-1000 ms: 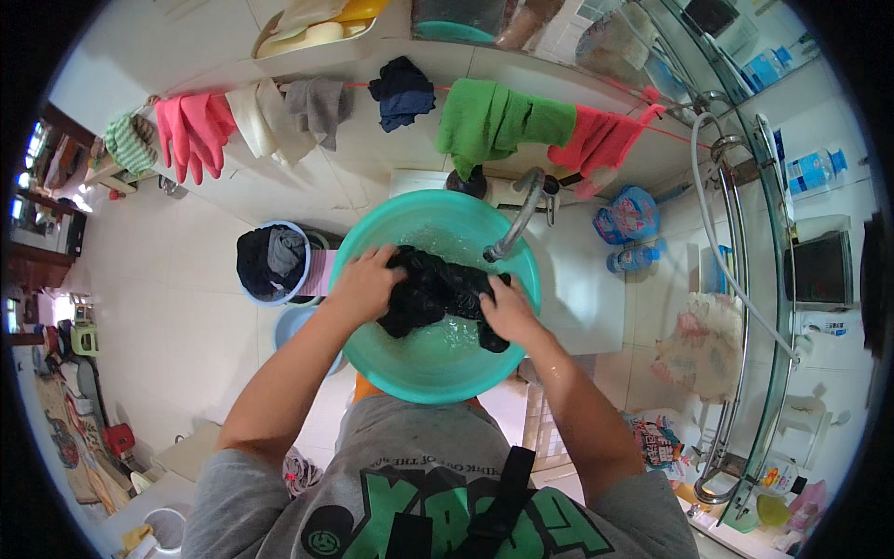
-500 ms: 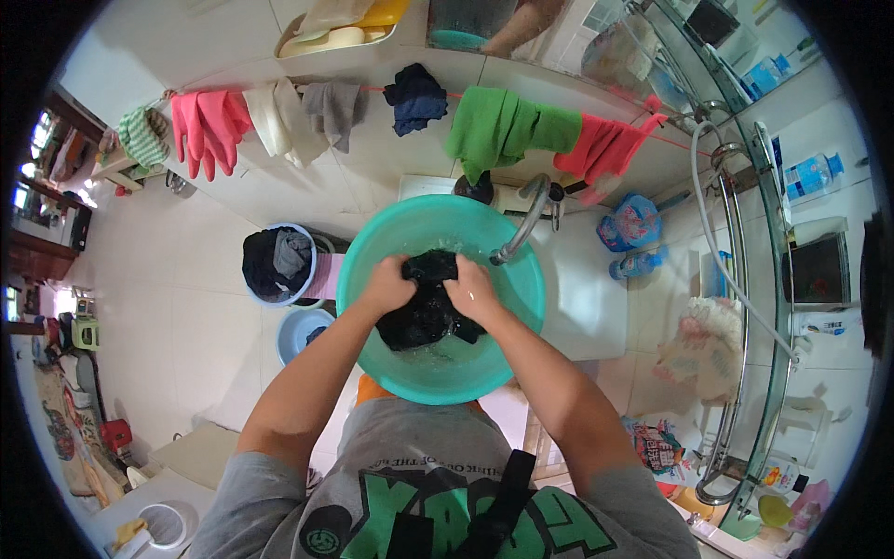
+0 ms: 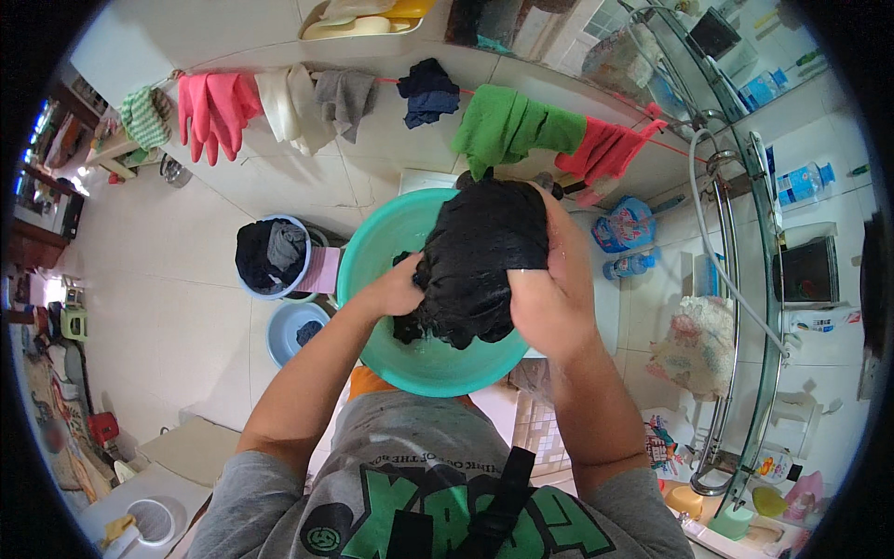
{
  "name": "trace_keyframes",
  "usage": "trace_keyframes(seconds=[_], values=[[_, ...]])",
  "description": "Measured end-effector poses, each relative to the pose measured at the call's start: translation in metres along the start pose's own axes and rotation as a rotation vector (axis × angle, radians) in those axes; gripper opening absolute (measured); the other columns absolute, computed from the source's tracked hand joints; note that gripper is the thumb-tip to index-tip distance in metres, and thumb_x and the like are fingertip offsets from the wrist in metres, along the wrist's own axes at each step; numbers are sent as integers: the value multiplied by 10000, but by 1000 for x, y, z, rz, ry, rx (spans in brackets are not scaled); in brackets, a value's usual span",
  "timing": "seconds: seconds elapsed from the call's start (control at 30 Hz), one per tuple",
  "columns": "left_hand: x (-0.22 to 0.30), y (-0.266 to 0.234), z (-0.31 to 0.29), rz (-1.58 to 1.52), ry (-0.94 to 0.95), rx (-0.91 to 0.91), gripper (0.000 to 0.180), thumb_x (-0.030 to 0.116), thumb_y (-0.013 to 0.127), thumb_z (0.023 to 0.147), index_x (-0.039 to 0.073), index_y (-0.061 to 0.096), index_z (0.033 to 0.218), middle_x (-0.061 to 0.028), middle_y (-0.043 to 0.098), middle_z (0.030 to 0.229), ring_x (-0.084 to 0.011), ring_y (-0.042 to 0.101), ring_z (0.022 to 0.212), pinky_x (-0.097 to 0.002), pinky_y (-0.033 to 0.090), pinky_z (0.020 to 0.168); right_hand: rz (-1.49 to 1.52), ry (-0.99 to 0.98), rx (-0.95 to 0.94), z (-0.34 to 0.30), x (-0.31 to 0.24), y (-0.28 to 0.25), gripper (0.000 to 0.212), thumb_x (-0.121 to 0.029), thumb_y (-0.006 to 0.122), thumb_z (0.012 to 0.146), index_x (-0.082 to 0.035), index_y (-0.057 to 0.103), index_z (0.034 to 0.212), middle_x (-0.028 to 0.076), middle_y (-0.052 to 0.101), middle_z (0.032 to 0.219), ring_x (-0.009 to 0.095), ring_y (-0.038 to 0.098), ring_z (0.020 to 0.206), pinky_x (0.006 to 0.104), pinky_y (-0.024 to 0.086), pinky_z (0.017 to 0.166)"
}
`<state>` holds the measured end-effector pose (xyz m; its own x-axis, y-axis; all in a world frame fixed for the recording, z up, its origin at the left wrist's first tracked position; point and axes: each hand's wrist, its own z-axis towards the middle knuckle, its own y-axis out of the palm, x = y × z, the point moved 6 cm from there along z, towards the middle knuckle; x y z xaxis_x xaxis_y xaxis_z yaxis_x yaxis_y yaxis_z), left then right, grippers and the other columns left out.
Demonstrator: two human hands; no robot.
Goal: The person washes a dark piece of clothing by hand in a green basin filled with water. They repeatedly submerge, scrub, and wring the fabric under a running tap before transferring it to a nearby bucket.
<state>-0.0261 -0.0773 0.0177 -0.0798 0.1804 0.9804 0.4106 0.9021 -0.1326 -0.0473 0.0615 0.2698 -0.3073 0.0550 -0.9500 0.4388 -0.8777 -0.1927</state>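
A wet black garment (image 3: 480, 265) hangs bunched above a round teal basin (image 3: 396, 368), its lower left part reaching down into the basin. My right hand (image 3: 554, 289) is closed on the garment's right side and holds it high. At the left edge of the cloth, my left hand (image 3: 402, 287) is closed on a fold near the basin's middle. The garment hides most of the basin's inside and nearly all of the tap behind it. What kind of garment it is I cannot tell.
Left of the basin stand a blue tub (image 3: 305, 256) of dark clothes and a smaller blue basin (image 3: 284, 331) with dark cloth. Pink gloves (image 3: 219, 112), a green cloth (image 3: 517, 130) and other cloths hang on a line behind. Blue bottles (image 3: 629, 265) and a glass shelf are at right.
The black garment has come up out of the water, lifted mostly by my right hand, which moved right and upward. My left hand stays low and has shifted slightly right.
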Motion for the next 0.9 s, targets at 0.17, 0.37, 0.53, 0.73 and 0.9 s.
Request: trace_keyframes(seconds=[0.17, 0.37, 0.53, 0.73, 0.9], values=[[27, -12, -2, 230, 116, 292, 576, -1, 692, 751, -17, 510, 1298, -209, 658, 1134, -260, 632, 1080, -369, 473, 979, -95, 210, -97, -34, 69, 2, 455, -21, 536, 814, 31, 518, 1266, 198, 650, 1101, 307, 642, 1012, 372, 489, 915], [109, -10, -14, 95, -50, 176, 512, 6, 714, 762, 11, 517, 1234, -205, 613, 1009, -305, 626, 995, -406, 482, 857, -455, 448, -230, -87, 189, -11, 505, -14, 623, 769, 16, 481, 1252, 270, 605, 1120, 469, 590, 1064, 462, 480, 942], [88, 0, -10, 1018, -28, 138, 782, 213, 792, 774, 157, 415, 1456, -173, 511, 1327, -315, 493, 1243, -482, 385, 1010, -887, 586, -220, -96, 226, -15, 653, -97, 724, 763, -79, 449, 1355, 241, 326, 1488, 470, 382, 1341, 520, 442, 1018], [2, 23, 8, 1497, -150, -223, 1134, 530, 824, 682, 330, 174, 1590, -129, 216, 1624, -351, 276, 1458, -608, 234, 1142, -1058, 446, -707, -99, 254, 25, 952, -304, 755, 797, -80, 223, 1554, 225, 74, 1624, 431, 147, 1490, 650, 349, 1079], [-26, 16, 46, 1287, -118, -26, 946, 338, 827, 691, 233, 363, 1509, -157, 304, 1558, -382, 386, 1368, -623, 355, 1049, -1182, 224, -307, -81, 325, 32, 801, -286, 736, 806, -125, 355, 1492, 276, 435, 1387, 451, 432, 1295, 534, 476, 982]])
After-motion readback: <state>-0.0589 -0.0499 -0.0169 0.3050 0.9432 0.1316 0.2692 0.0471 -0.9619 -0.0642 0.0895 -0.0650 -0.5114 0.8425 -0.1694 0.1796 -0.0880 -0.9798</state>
